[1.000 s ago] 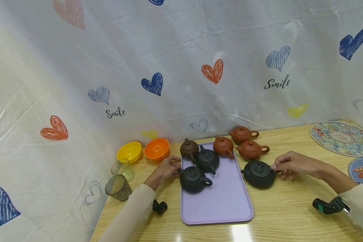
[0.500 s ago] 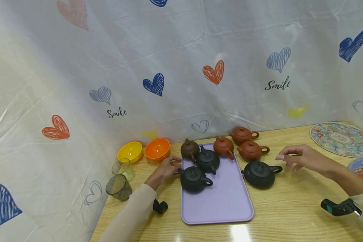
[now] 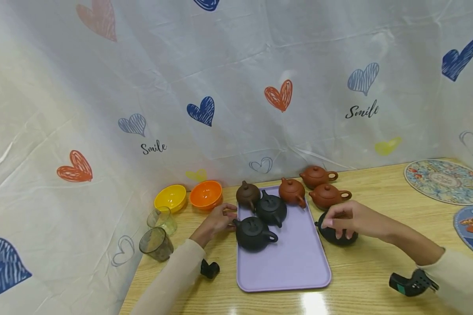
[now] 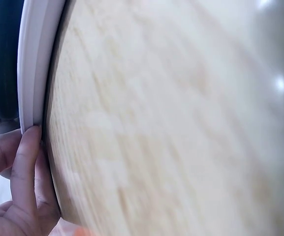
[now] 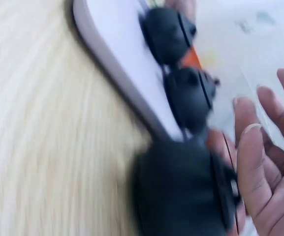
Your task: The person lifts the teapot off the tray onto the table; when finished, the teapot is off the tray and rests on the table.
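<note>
In the head view my left hand [image 3: 219,218] is at the left edge of the lavender tray [image 3: 284,271], and its fingers pinch the rim in the left wrist view. Beside them the spout of a black teapot [image 3: 252,234] points at the hand. Another black teapot [image 3: 271,209], a dark brown teapot [image 3: 248,195] and a reddish-brown teapot [image 3: 291,191] stand farther back on the tray. My right hand [image 3: 348,221] hovers over a third black teapot [image 3: 335,236] on the table, right of the tray, hiding its handle and most of its lid. Its fingers are loosely bent, apart from the lid.
Two reddish-brown teapots [image 3: 327,195] stand behind the right hand. Yellow [image 3: 171,198] and orange bowls [image 3: 206,195] sit at the back left, with two glasses [image 3: 156,244] in front. Round mats [image 3: 445,181] lie at the right. A white cloth with hearts hangs behind.
My right hand let go of the black teapot's handle, drew back to the right, then came left over the teapot. The teapot and my left hand stay in place.
</note>
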The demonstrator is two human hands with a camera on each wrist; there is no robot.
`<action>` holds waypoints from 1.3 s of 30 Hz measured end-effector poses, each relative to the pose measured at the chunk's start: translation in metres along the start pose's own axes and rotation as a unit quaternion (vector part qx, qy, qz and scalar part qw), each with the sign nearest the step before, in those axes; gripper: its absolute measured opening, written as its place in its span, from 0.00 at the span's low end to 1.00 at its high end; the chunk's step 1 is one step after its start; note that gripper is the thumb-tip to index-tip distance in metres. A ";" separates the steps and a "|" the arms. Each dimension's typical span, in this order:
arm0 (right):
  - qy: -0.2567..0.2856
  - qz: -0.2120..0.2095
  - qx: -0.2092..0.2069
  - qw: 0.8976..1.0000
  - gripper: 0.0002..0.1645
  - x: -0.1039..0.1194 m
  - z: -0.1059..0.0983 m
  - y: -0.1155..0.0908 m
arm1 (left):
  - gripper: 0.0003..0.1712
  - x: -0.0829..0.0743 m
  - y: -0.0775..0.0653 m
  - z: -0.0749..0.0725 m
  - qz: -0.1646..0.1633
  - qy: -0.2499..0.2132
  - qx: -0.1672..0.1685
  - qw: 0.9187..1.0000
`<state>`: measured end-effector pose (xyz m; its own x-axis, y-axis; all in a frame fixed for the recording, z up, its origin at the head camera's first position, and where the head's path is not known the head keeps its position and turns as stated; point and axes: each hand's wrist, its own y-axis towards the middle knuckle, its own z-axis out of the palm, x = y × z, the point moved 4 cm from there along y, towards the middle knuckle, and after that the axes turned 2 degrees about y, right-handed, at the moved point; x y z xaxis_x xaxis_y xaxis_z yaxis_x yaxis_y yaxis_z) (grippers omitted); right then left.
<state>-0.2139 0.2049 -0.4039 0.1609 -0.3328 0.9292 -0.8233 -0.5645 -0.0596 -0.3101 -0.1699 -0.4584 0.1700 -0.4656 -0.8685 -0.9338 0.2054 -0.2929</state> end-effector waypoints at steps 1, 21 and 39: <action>0.001 0.001 0.011 1.000 0.15 0.002 0.007 0.004 | 0.20 0.000 0.000 0.000 -0.002 0.000 -0.001 1.000; 0.088 0.094 -0.001 0.992 0.22 0.002 0.085 0.061 | 0.21 -0.001 -0.001 0.000 -0.005 -0.001 0.001 1.000; 0.118 0.115 0.005 0.986 0.22 0.002 0.110 0.081 | 0.21 0.000 0.001 0.000 -0.006 0.002 0.000 1.000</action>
<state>-0.2205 0.0751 -0.4470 -0.1623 -0.2689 0.9494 -0.8173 -0.5025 -0.2820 -0.3111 -0.1698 -0.4586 0.1800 -0.4722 -0.8629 -0.9316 0.1998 -0.3037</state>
